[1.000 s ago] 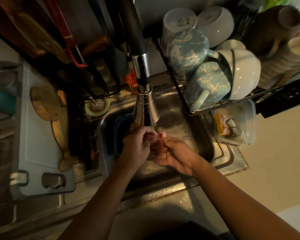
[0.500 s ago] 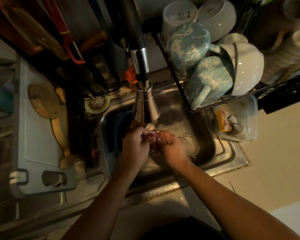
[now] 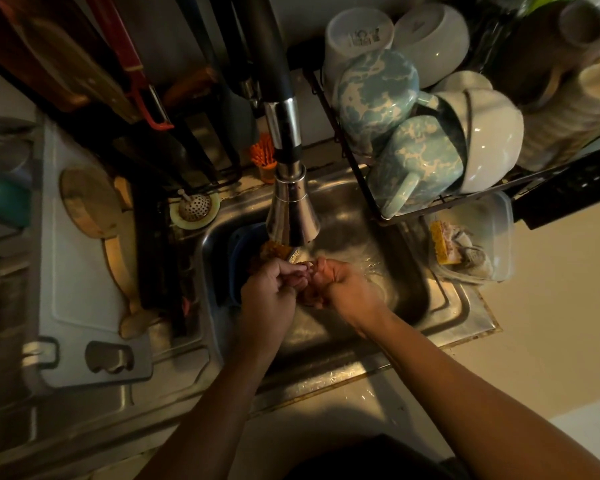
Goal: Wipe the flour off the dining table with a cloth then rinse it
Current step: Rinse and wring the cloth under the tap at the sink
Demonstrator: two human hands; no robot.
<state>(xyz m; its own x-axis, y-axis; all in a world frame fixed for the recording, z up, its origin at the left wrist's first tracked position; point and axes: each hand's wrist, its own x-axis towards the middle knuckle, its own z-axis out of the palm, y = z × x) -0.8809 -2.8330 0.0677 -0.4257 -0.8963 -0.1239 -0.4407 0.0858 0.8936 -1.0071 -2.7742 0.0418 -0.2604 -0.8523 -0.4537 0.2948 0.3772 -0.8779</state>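
Cloth [image 3: 273, 252], orange-brown, bunched: directly below the chrome tap head [image 3: 291, 216], within the steel sink [image 3: 440, 306]. We note the left hand [image 3: 269, 292] and right hand [image 3: 347, 289] touching, each grip clamped on it; its length runs from the hands up toward the tap.

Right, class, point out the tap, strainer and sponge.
tap [image 3: 291, 220]: head view, chrome spray head.
strainer [image 3: 194, 204]: head view, perforated dome.
sponge [image 3: 442, 244]: head view, yellow face.
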